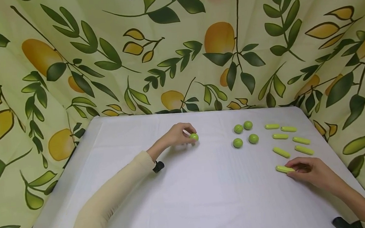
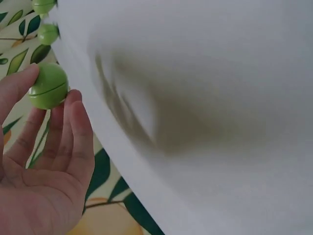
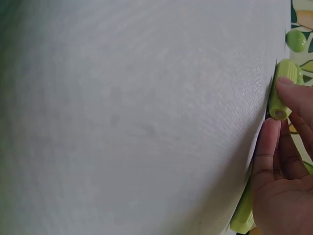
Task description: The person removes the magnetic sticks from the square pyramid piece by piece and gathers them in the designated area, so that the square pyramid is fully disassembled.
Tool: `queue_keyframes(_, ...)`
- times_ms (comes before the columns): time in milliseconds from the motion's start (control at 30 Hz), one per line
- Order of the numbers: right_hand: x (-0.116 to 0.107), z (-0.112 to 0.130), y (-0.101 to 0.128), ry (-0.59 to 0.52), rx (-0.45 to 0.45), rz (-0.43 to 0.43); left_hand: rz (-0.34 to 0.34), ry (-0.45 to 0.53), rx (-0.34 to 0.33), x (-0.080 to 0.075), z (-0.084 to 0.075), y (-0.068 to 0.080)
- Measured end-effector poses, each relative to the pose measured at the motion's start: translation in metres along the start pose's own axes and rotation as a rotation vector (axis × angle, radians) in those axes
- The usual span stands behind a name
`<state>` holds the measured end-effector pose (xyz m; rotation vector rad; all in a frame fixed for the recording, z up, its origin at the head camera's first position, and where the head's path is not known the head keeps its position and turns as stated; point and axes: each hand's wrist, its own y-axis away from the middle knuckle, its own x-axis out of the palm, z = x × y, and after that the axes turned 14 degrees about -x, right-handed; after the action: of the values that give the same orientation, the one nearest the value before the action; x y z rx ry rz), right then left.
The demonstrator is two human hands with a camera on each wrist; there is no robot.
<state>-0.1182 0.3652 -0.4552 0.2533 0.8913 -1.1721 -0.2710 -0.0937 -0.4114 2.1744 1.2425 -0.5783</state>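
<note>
On the white table [image 1: 188, 198], my left hand [image 1: 180, 133] pinches a green ball [image 1: 194, 137] near the middle; the left wrist view shows that ball [image 2: 48, 86] held between thumb and fingertips. To its right lie several more green balls [image 1: 244, 134]. My right hand [image 1: 307, 170] rests at the front right and grips the end of a yellow-green stick [image 1: 284, 169]. In the right wrist view the stick [image 3: 282, 90] sits between the fingertips.
Several more yellow-green sticks [image 1: 290, 140] lie in two rows at the right, behind my right hand. A leaf-and-lemon patterned curtain [image 1: 178, 47] encloses the table at the back and on both sides.
</note>
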Motion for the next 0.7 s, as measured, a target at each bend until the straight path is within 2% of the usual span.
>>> queue_keyframes(200,0.001,0.0,-0.001,0.0,0.003,0.01,0.027,0.035,0.035,0.014,-0.014,-0.02)
queue_keyframes(433,0.001,-0.001,-0.001,0.003,0.006,0.014,0.057,0.071,0.036,0.028,-0.026,-0.039)
queue_keyframes(700,0.0,0.001,0.0,-0.011,0.021,0.015,0.061,0.062,0.057,0.042,-0.034,-0.06)
